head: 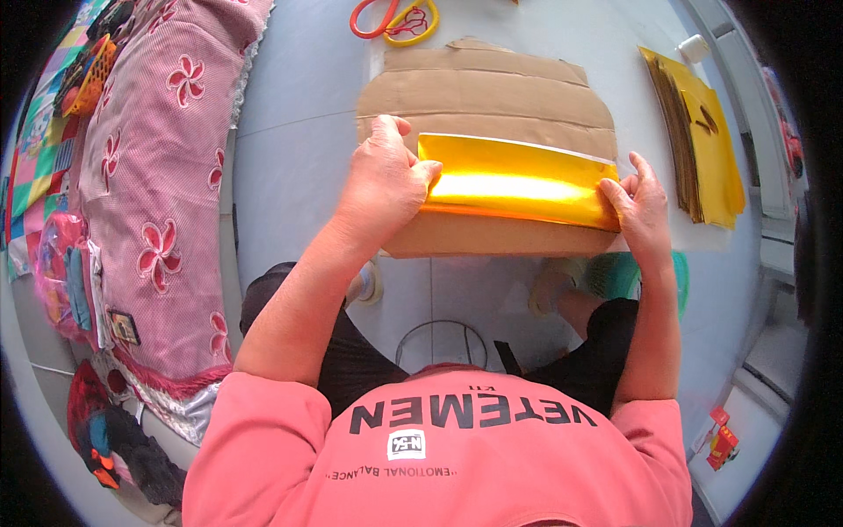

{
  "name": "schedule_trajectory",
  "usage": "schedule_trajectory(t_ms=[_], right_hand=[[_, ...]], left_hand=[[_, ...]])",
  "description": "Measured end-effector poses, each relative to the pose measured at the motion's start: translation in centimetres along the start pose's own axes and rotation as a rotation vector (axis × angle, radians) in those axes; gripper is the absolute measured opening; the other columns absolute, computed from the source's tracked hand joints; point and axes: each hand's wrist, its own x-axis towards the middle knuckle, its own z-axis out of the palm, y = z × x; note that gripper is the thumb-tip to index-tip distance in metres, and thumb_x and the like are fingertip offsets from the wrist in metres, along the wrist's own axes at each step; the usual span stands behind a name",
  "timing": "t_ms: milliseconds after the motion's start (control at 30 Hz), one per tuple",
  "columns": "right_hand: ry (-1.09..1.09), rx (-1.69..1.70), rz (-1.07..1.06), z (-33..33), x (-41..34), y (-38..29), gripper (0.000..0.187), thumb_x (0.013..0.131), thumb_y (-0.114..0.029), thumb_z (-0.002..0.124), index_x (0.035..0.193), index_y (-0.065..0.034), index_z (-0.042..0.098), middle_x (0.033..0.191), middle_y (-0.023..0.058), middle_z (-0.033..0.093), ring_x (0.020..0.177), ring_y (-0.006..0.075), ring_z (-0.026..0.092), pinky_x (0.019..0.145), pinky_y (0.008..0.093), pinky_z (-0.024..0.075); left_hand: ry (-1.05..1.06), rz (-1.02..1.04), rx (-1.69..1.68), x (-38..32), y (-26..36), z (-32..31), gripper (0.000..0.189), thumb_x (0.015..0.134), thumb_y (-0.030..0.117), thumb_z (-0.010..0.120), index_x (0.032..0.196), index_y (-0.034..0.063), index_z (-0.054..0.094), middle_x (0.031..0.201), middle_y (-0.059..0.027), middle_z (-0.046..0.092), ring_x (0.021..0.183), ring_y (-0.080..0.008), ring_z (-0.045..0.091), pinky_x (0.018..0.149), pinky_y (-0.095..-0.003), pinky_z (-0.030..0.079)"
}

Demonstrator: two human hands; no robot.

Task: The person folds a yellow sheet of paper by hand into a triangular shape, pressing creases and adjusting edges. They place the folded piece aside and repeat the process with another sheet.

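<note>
A shiny gold foil paper sheet is stretched between my two hands, with a white strip along its far edge. My left hand pinches its left end between thumb and fingers. At the right end, my right hand grips it with the thumb on top. Beneath the sheet lies a creased piece of brown cardboard, on a pale tabletop. The near edge of the foil looks curved or folded over; what lies under it is hidden.
A stack of gold paper sits right of the cardboard, near a small white bottle. Scissors with red and yellow handles lie at the far edge. Left is a pink flowered cover. A green basket stands below the table's right side.
</note>
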Motion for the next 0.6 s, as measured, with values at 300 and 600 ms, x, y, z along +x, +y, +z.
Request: schedule_trajectory(t_ms=[300, 600], right_hand=[[-0.02, 0.064, 0.045, -0.12, -0.19, 0.1, 0.063, 0.092, -0.01, 0.07, 0.145, 0.01, 0.041, 0.077, 0.0031, 0.06, 0.07, 0.0098, 0.056, 0.064, 0.0246, 0.0491], [-0.018, 0.064, 0.036, -0.19, -0.36, -0.03, 0.063, 0.093, -0.01, 0.069, 0.145, 0.0097, 0.041, 0.078, 0.0034, 0.059, 0.07, 0.0101, 0.056, 0.064, 0.0259, 0.049]], left_hand=[[0.011, -0.053, 0.006, 0.13, 0.19, 0.13, 0.05, 0.084, 0.011, 0.075, 0.125, -0.0053, 0.05, 0.087, -0.0156, 0.069, 0.083, -0.0233, 0.07, 0.079, -0.0329, 0.056], [0.011, -0.053, -0.006, 0.12, 0.2, -0.01, 0.049, 0.083, 0.012, 0.075, 0.121, -0.0055, 0.05, 0.085, -0.0172, 0.069, 0.082, -0.0267, 0.07, 0.08, -0.0346, 0.056]])
